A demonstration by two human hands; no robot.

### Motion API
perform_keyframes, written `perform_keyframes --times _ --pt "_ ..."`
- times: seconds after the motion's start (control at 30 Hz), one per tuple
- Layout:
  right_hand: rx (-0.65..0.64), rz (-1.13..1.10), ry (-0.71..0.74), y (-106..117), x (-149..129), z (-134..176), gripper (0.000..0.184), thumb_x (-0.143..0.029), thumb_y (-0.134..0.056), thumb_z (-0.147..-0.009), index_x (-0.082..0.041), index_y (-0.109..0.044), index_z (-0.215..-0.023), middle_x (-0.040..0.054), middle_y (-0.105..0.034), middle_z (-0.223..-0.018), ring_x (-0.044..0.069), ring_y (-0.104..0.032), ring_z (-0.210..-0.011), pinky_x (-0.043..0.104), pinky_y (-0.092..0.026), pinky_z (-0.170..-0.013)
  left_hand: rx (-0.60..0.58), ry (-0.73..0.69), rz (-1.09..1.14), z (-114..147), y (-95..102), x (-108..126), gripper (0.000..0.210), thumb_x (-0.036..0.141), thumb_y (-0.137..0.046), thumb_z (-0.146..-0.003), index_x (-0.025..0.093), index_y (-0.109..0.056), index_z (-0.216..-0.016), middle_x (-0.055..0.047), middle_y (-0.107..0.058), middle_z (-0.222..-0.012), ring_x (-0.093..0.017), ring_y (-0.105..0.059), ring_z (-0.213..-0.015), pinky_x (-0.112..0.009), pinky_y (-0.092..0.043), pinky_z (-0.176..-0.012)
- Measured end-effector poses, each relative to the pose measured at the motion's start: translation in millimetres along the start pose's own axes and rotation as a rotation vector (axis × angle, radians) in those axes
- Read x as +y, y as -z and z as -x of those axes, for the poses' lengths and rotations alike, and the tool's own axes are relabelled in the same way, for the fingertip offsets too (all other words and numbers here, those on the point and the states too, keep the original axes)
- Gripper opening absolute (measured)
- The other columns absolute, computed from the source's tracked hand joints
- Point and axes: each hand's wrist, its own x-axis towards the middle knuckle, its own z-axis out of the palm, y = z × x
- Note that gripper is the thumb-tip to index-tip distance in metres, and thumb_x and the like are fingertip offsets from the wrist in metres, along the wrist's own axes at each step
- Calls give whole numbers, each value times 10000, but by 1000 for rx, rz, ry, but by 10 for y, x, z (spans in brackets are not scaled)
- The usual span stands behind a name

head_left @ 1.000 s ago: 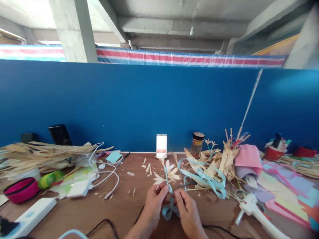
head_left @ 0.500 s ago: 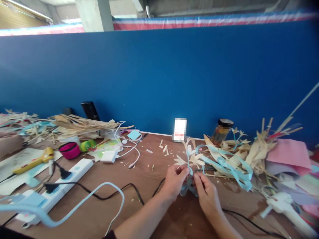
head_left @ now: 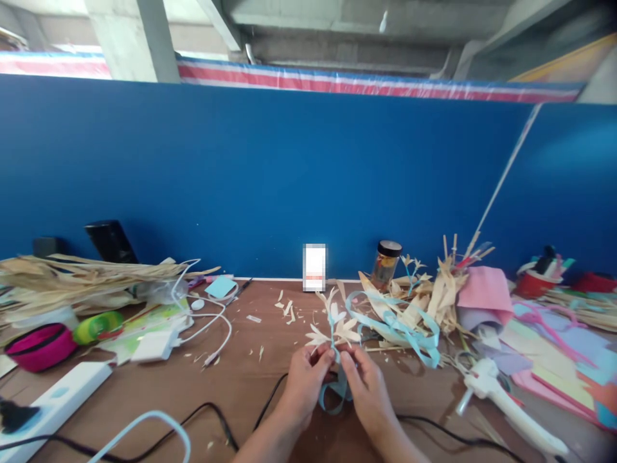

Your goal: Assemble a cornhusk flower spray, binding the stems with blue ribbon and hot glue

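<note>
My left hand [head_left: 304, 382] and my right hand [head_left: 367, 389] meet low in the middle over the brown table [head_left: 241, 386]. Both pinch the stem of a small straw flower [head_left: 331, 325] with pale petals. A light blue ribbon [head_left: 335, 393] winds around that stem and loops down between my fingers. More of the blue ribbon [head_left: 400, 328] lies curled just to the right, over a heap of straw strips [head_left: 429, 302].
A white glue gun [head_left: 501, 402] lies at the right, beside coloured paper sheets [head_left: 554, 360]. A jar [head_left: 385, 265] stands by the blue partition [head_left: 289, 180]. Left: dried straw bundle [head_left: 81, 280], white charger and cables [head_left: 193, 331], power strip [head_left: 53, 402], pink pouch [head_left: 38, 347]. Black cable [head_left: 226, 424] crosses the front.
The camera swung left and down half a second ago and has come back. My hands stay on the flower stem, and the ribbon loop hangs a little lower between them.
</note>
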Motion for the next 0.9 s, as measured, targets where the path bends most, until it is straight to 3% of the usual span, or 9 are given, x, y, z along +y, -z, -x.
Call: perform_keyframes --times 0.17,0.33,0.5,0.9 --pt "-56 -94 -16 -7 10 -15 282 -367 -460 -828 -152 -591 -953 83 -651 -857 185 -599 -746 271 -478 -673 -38 30 -17 22 -14 24 255 361 -663 -640 124 -612 -720 -18 -605 -667 -130 -533 -610 -221 -419 -569" --pt "-24 -44 -21 4 35 -31 245 -365 -514 -790 -146 -608 -851 75 -654 -781 183 -599 -689 278 -477 -663 -39 16 -4 32 -29 44 286 389 -664 -628 121 -614 -714 -28 -613 -658 -147 -550 -623 -242 -430 -602" --pt "-18 11 -55 -7 66 -8 229 -379 -506 -792 -161 -527 -724 31 -614 -663 159 -579 -615 232 -456 -582 -6 17 0 8 -13 28 256 359 -680 -613 123 -592 -656 -5 -581 -617 -131 -529 -589 -249 -432 -613" --pt "3 -111 -26 -37 142 -8 187 -363 -471 -818 -179 -464 -783 11 -546 -711 143 -538 -663 233 -454 -619 -73 -2 -23 39 -44 81 300 406 -667 -617 121 -624 -702 -48 -648 -670 -171 -574 -647 -260 -446 -635"
